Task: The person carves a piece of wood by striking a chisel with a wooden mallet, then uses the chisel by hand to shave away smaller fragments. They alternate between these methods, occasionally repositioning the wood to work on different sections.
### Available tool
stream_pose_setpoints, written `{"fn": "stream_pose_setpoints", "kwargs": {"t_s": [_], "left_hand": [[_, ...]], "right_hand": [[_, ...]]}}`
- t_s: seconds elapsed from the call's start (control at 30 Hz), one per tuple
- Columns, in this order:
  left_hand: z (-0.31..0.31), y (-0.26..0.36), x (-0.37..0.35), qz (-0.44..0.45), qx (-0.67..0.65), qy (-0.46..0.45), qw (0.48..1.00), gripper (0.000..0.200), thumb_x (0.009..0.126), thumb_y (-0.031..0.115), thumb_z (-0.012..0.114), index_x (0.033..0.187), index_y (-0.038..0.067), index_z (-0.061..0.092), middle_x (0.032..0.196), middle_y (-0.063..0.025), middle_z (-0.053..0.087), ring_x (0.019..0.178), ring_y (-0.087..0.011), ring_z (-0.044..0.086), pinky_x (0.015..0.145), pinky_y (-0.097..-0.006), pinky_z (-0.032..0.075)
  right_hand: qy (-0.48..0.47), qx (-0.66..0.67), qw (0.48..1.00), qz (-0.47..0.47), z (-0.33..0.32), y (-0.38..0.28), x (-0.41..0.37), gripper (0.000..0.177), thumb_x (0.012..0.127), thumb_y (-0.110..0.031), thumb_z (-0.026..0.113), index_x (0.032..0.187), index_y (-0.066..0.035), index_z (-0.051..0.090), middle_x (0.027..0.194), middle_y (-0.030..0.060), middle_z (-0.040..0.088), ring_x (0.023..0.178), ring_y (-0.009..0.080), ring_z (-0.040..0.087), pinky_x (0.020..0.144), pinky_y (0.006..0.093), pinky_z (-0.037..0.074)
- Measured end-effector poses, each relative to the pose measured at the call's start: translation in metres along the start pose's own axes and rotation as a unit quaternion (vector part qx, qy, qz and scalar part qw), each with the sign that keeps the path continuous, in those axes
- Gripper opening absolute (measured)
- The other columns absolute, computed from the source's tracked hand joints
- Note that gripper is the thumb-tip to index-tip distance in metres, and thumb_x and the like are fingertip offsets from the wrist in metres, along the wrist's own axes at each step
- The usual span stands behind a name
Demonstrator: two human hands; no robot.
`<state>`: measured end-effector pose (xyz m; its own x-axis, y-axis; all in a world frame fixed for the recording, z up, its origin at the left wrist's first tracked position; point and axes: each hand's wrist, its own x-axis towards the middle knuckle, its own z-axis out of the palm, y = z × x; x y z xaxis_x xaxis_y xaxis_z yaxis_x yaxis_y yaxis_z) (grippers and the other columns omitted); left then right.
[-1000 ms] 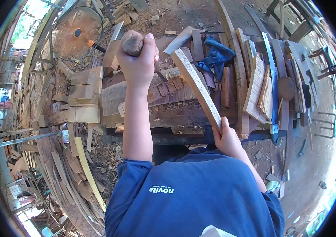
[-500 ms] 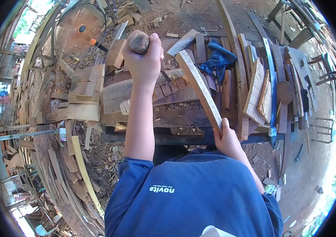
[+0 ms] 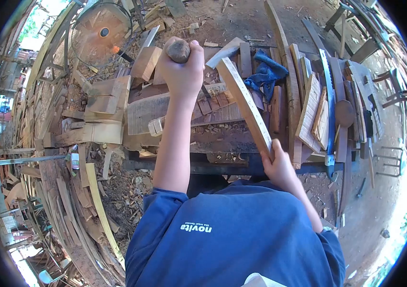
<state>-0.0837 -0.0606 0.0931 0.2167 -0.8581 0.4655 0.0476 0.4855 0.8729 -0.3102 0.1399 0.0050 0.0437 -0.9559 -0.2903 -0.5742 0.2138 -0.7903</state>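
My left hand (image 3: 182, 71) is closed around the handle of a chisel (image 3: 178, 50), whose rounded, worn wooden end faces up at me. A dark, narrow shaft shows below the fist, angled down to a piece of wood with notches (image 3: 213, 103) on the bench. In my right hand (image 3: 280, 165), a long squared wooden bar (image 3: 245, 104) is gripped near its lower end. A row of small dark marks runs along the bar's upper face. The bar's far end is raised just right of my left fist.
A blue cloth (image 3: 266, 72) lies right of the bar among wooden offcuts. Further right are a blue-backed saw (image 3: 328, 103) and several boards (image 3: 308, 112). Wood blocks (image 3: 105, 98) are stacked at left, with a fan (image 3: 103, 32) behind. Chips litter the ground.
My left hand has shifted slightly right with the chisel. My right hand and the wooden bar have also moved a little right. The whole view has drifted slightly.
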Motion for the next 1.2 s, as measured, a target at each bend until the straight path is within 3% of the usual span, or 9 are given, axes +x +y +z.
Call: {"fn": "stream_pose_setpoints", "kwargs": {"t_s": [0.27, 0.37, 0.43, 0.47, 0.57, 0.8, 0.93, 1.0, 1.2], "left_hand": [[0.003, -0.002, -0.001, -0.025, 0.004, 0.064, 0.998, 0.023, 0.088, 0.007, 0.066, 0.074, 0.007, 0.049, 0.062, 0.0018, 0.052, 0.052, -0.0053, 0.048, 0.048, -0.0241, 0.038], [0.0, -0.007, -0.002, 0.009, 0.065, 0.069, 0.995, 0.021, 0.088, 0.007, 0.066, 0.075, 0.006, 0.049, 0.062, 0.0021, 0.051, 0.055, -0.0053, 0.047, 0.051, -0.0244, 0.039], [-0.002, -0.013, -0.002, 0.016, 0.082, 0.061, 0.995, 0.02, 0.087, 0.007, 0.066, 0.075, 0.006, 0.05, 0.063, 0.0021, 0.051, 0.056, -0.0053, 0.048, 0.053, -0.0245, 0.04], [-0.003, -0.012, -0.003, 0.018, 0.101, 0.053, 0.993, 0.019, 0.087, 0.007, 0.066, 0.076, 0.006, 0.051, 0.063, 0.002, 0.051, 0.058, -0.0054, 0.049, 0.055, -0.0247, 0.04], [0.008, 0.001, -0.016, 0.037, 0.051, 0.06, 0.996, 0.019, 0.086, 0.007, 0.067, 0.074, 0.005, 0.052, 0.065, 0.0008, 0.053, 0.061, -0.006, 0.049, 0.059, -0.0256, 0.042], [0.01, 0.005, -0.02, -0.011, 0.134, 0.052, 0.99, 0.019, 0.084, 0.007, 0.069, 0.073, 0.004, 0.054, 0.068, 0.0008, 0.059, 0.064, -0.0071, 0.056, 0.06, -0.026, 0.045], [0.013, 0.016, -0.02, -0.041, 0.083, 0.042, 0.995, 0.017, 0.084, 0.008, 0.068, 0.074, 0.004, 0.055, 0.067, 0.0004, 0.059, 0.062, -0.0079, 0.055, 0.059, -0.0264, 0.045], [0.016, 0.001, -0.016, 0.019, 0.074, 0.049, 0.996, 0.017, 0.085, 0.008, 0.068, 0.074, 0.005, 0.055, 0.064, 0.0003, 0.058, 0.057, -0.0073, 0.054, 0.054, -0.0254, 0.043], [0.016, -0.002, -0.012, 0.01, 0.118, 0.061, 0.991, 0.017, 0.086, 0.007, 0.066, 0.074, 0.005, 0.055, 0.061, 0.001, 0.058, 0.051, -0.0062, 0.052, 0.049, -0.0241, 0.04]], "right_hand": [[0.213, 0.006, 0.913, -0.349, -0.112, -0.144, 0.031, 0.026, 0.092, -0.009, 0.061, 0.112, -0.002, 0.045, 0.08, 0.0226, 0.065, 0.075, 0.0394, 0.071, 0.06, 0.0401, 0.054], [0.229, 0.04, 0.885, -0.403, -0.126, -0.193, 0.038, 0.029, 0.092, -0.013, 0.062, 0.113, -0.001, 0.046, 0.078, 0.0249, 0.066, 0.075, 0.0419, 0.069, 0.059, 0.0432, 0.054], [0.254, -0.062, 0.867, -0.425, -0.117, -0.205, 0.036, 0.027, 0.099, -0.019, 0.058, 0.115, 0.0, 0.047, 0.073, 0.0117, 0.064, 0.066, 0.0169, 0.065, 0.057, 0.0312, 0.052], [0.253, -0.063, 0.865, -0.429, -0.114, -0.201, 0.038, 0.027, 0.099, -0.019, 0.058, 0.115, 0.0, 0.047, 0.073, 0.0117, 0.064, 0.066, 0.0169, 0.065, 0.057, 0.0312, 0.052], [-0.056, -0.245, 0.934, -0.255, -0.118, -0.203, 0.036, 0.027, 0.096, -0.017, 0.058, 0.116, -0.001, 0.048, 0.072, 0.0207, 0.064, 0.067, 0.0355, 0.066, 0.064, 0.0436, 0.053], [0.208, -0.241, 0.85, -0.419, -0.16, -0.255, 0.008, 0.02, 0.099, -0.023, 0.057, 0.099, -0.003, 0.054, 0.069, 0.0067, 0.062, 0.061, 0.0188, 0.064, 0.052, 0.0329, 0.048], [0.157, -0.18, 0.875, -0.42, -0.132, -0.229, 0.021, 0.022, 0.1, -0.025, 0.057, 0.103, -0.003, 0.054, 0.067, 0.0035, 0.058, 0.06, 0.013, 0.061, 0.051, 0.031, 0.046], [0.012, -0.359, 0.894, -0.268, -0.117, -0.205, 0.026, 0.023, 0.099, -0.025, 0.059, 0.103, -0.003, 0.054, 0.068, 0.0044, 0.058, 0.059, 0.0121, 0.06, 0.051, 0.0302, 0.046], [0.129, -0.229, 0.911, -0.319, -0.144, -0.255, -0.003, 0.02, 0.097, -0.02, 0.059, 0.105, -0.002, 0.056, 0.073, 0.0153, 0.062, 0.065, 0.0311, 0.064, 0.056, 0.0405, 0.049]]}}
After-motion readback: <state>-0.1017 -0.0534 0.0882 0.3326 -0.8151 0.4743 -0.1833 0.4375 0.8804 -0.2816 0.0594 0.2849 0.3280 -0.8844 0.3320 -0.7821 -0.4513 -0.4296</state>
